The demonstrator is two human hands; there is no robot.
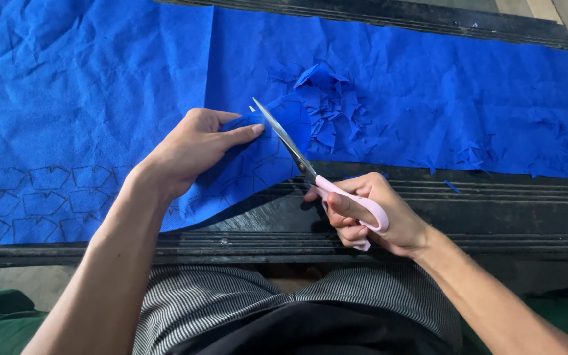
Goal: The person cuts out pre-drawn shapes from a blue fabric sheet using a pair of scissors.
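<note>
Cloth: a wide blue felt sheet (100,85) with pencilled outlines lies across the dark slatted surface (494,217), its near edge lifted.
Left hand (192,148): grip pressed flat, pinching the raised edge beside the cut.
Right hand (369,213): fingers closed through the handles of pink-handled steel scissors (310,174), blades parted in the felt.
Scraps: blue felt offcuts (327,98) heaped just beyond.
Handling: probably soft, light and floppy; best held close to the blades.

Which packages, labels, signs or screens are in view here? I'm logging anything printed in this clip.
None in view. The nearest thing to markings is the dark hand-drawn outlines of small shapes on the blue cloth, at its lower left beside the left hand. The right hand holds pink scissors, which show no label.
</note>
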